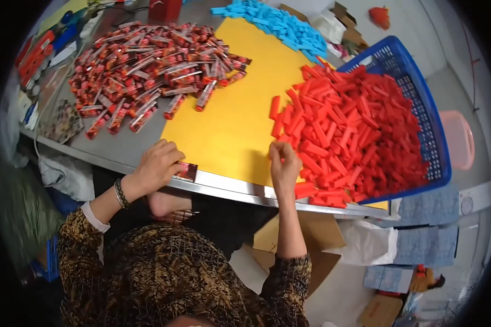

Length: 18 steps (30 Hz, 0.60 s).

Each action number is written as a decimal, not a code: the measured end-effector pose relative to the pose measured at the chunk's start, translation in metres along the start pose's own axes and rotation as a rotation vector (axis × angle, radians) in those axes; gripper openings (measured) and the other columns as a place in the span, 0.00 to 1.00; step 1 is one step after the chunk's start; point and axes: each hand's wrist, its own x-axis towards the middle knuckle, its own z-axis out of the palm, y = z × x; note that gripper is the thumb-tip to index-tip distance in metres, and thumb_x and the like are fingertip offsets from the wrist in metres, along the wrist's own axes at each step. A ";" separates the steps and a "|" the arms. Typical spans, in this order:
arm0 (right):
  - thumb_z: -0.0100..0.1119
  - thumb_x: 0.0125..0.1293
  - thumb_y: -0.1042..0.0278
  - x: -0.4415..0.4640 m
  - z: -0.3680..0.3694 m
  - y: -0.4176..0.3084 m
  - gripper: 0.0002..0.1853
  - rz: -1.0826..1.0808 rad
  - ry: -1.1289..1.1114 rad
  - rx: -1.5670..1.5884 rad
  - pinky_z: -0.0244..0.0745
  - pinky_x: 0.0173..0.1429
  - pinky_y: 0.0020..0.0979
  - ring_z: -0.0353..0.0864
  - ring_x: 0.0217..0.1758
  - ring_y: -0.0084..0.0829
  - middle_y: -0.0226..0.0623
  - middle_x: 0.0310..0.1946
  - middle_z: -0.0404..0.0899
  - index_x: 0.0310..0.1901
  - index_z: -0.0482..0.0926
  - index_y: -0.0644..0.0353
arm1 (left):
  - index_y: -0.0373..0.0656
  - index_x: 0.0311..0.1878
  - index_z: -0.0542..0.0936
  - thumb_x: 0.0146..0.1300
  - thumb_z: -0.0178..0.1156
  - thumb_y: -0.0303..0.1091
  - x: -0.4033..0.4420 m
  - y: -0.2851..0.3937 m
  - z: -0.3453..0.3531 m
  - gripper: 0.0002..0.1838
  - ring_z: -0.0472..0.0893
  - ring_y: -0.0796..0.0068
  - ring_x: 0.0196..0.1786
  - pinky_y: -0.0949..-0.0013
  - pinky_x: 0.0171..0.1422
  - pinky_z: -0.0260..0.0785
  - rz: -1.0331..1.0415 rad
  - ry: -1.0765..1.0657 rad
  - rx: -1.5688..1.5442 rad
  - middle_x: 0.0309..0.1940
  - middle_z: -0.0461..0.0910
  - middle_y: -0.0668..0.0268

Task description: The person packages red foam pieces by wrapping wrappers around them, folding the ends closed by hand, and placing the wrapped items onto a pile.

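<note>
Near the front edge of the table, my left hand has its fingers closed on a small dark-red printed packet. My right hand is at the left side of a heap of short red plastic pieces. Its fingers are pinched together, and whatever is between them is hidden. The red pieces spill from a tipped blue plastic basket onto a yellow sheet. Beyond my left hand lies a large pile of small red-and-black printed packets with clear ends.
Light blue plastic pieces are heaped at the table's far side. The metal table edge runs in front of me. An open cardboard box stands on the floor below. Farther right there is another person.
</note>
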 end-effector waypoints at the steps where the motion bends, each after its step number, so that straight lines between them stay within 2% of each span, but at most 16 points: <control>1: 0.62 0.60 0.74 0.012 -0.004 0.008 0.02 -0.004 0.007 -0.105 0.73 0.34 0.33 0.81 0.29 0.36 0.40 0.27 0.80 0.34 0.79 0.61 | 0.40 0.39 0.78 0.51 0.65 0.31 0.002 0.005 0.005 0.12 0.73 0.55 0.42 0.55 0.52 0.65 0.025 0.018 0.013 0.36 0.74 0.60; 5: 0.66 0.57 0.65 0.048 0.011 0.040 0.08 -0.154 0.032 -0.557 0.75 0.35 0.40 0.82 0.35 0.41 0.40 0.30 0.81 0.34 0.78 0.58 | 0.41 0.35 0.76 0.47 0.67 0.30 0.013 0.014 0.009 0.12 0.73 0.56 0.40 0.59 0.48 0.66 0.050 0.041 0.088 0.32 0.73 0.60; 8: 0.67 0.56 0.60 0.070 0.021 0.046 0.13 -0.156 -0.036 -0.788 0.76 0.37 0.44 0.83 0.38 0.43 0.43 0.32 0.83 0.32 0.77 0.61 | 0.41 0.33 0.74 0.45 0.69 0.28 0.016 0.007 0.013 0.13 0.74 0.57 0.39 0.60 0.46 0.66 -0.010 -0.012 0.026 0.31 0.74 0.61; 9: 0.69 0.54 0.57 0.076 0.025 0.043 0.15 -0.085 -0.090 -0.882 0.75 0.38 0.45 0.82 0.39 0.45 0.42 0.31 0.83 0.33 0.76 0.59 | 0.41 0.32 0.74 0.44 0.69 0.28 0.017 0.003 0.014 0.14 0.74 0.58 0.39 0.60 0.46 0.66 -0.035 -0.037 -0.013 0.31 0.74 0.62; 12: 0.66 0.52 0.65 0.080 0.041 0.044 0.11 -0.017 -0.124 -0.944 0.71 0.40 0.46 0.82 0.40 0.42 0.39 0.31 0.83 0.35 0.77 0.58 | 0.42 0.30 0.74 0.42 0.69 0.26 0.020 -0.002 0.013 0.13 0.74 0.59 0.37 0.60 0.44 0.66 -0.051 -0.078 -0.051 0.28 0.74 0.62; 15: 0.69 0.53 0.56 0.082 0.042 0.043 0.19 0.021 -0.144 -0.936 0.70 0.47 0.48 0.82 0.41 0.44 0.42 0.32 0.83 0.39 0.75 0.58 | 0.41 0.28 0.76 0.42 0.69 0.26 0.027 -0.001 0.008 0.11 0.77 0.60 0.36 0.60 0.42 0.68 -0.162 -0.182 -0.084 0.26 0.77 0.62; 18: 0.69 0.52 0.56 0.073 0.035 0.037 0.20 0.071 -0.235 -0.848 0.68 0.51 0.51 0.81 0.45 0.43 0.42 0.34 0.83 0.41 0.76 0.58 | 0.40 0.28 0.78 0.43 0.69 0.26 0.030 -0.003 0.008 0.09 0.80 0.61 0.39 0.63 0.44 0.70 -0.255 -0.248 -0.109 0.27 0.81 0.62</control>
